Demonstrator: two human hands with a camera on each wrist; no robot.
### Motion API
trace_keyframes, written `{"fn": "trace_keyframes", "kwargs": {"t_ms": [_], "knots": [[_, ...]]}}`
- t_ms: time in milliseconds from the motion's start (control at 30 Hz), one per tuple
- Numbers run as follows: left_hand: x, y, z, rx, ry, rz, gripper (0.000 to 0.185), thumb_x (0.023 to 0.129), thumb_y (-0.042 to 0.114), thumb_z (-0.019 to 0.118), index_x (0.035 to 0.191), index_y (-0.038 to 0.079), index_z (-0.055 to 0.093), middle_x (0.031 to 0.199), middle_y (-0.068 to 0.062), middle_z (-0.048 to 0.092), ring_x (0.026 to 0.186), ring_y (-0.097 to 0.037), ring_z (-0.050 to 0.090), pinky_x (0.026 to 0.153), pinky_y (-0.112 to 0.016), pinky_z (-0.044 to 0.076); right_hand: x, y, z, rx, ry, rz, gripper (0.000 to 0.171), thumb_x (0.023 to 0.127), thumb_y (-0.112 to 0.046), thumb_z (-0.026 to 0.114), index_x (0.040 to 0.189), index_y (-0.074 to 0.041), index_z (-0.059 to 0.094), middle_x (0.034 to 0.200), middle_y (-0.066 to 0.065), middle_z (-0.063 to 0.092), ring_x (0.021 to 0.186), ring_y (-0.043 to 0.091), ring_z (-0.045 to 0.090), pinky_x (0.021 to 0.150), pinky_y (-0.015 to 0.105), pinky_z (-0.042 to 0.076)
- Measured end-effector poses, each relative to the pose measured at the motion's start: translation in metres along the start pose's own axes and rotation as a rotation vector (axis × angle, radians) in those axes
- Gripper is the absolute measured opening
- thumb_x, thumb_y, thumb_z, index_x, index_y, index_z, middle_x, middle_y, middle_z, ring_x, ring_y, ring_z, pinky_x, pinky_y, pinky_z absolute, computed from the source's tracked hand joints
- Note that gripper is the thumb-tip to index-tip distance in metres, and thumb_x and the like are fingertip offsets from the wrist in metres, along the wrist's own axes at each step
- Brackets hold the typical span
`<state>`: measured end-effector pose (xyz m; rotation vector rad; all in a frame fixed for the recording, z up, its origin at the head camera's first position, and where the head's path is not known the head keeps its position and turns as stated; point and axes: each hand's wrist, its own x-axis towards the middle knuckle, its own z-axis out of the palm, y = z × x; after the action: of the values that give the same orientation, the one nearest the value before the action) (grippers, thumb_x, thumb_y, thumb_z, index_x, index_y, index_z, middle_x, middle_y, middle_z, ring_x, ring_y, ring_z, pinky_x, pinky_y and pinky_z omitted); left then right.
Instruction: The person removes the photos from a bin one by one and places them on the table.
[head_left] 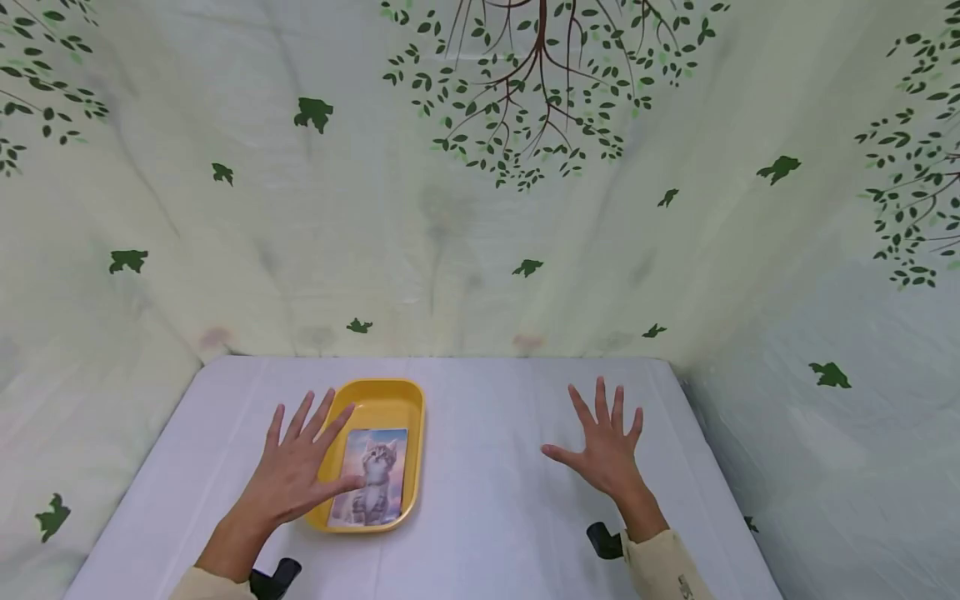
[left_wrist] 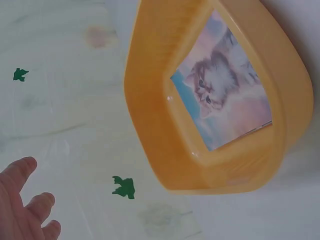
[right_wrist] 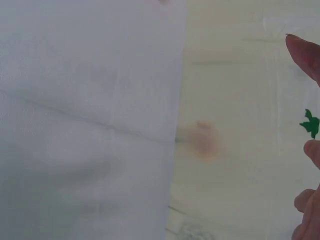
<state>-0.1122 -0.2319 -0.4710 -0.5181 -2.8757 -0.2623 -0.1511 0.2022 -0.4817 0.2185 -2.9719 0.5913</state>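
A yellow plastic tray lies on the left half of the table, and in it is a picture card of a grey kitten. My left hand hovers with fingers spread, overlapping the tray's left side in the head view; its thumb crosses the card there. In the left wrist view the tray and the kitten card show beside the fingertips. Off to the right, my right hand is held over the white cloth, fingers splayed and holding nothing. Its fingers show at the right wrist view's edge.
A white cloth covers the table, whose far edge meets a pale curtain printed with leaves and branches. Curtain panels also hang along both sides. Black wrist devices sit under both forearms near beige sleeves.
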Motion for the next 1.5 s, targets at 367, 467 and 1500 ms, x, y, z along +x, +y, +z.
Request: {"fn": "trace_keyframes", "kwargs": {"t_ms": [367,467,1500], "knots": [[-0.001,0.000,0.003,-0.033,0.023,0.046,0.066,0.096,0.053,0.045,0.151,0.020,0.030,0.157,-0.016,0.021,0.142,-0.041,0.015,0.114,-0.055,-0.010,0.006,-0.008,0.004,0.020,-0.002,-0.016,0.096,0.077,-0.063,0.066,0.153,-0.021,0.027,0.161,0.017,0.002,0.144,0.045,-0.011,0.105,0.069,-0.009],[-0.001,0.000,0.003,-0.034,-0.001,0.030,0.073,0.092,0.057,0.049,0.151,0.020,0.029,0.158,-0.016,0.020,0.142,-0.041,0.014,0.114,-0.054,-0.012,0.007,-0.014,0.006,0.040,-0.001,-0.024,0.093,0.078,-0.061,0.067,0.153,-0.020,0.028,0.161,0.017,0.004,0.144,0.046,-0.007,0.105,0.070,-0.006],[-0.017,-0.024,0.041,-0.128,-0.075,-0.103,0.074,0.086,0.045,0.065,0.145,0.009,0.040,0.156,-0.020,0.022,0.140,-0.045,0.016,0.111,-0.063,-0.001,0.053,-0.111,0.098,0.382,-0.206,-0.129,0.076,0.082,-0.043,0.074,0.145,-0.014,0.043,0.150,0.007,0.040,0.136,0.028,0.037,0.109,0.050,0.034]]}}
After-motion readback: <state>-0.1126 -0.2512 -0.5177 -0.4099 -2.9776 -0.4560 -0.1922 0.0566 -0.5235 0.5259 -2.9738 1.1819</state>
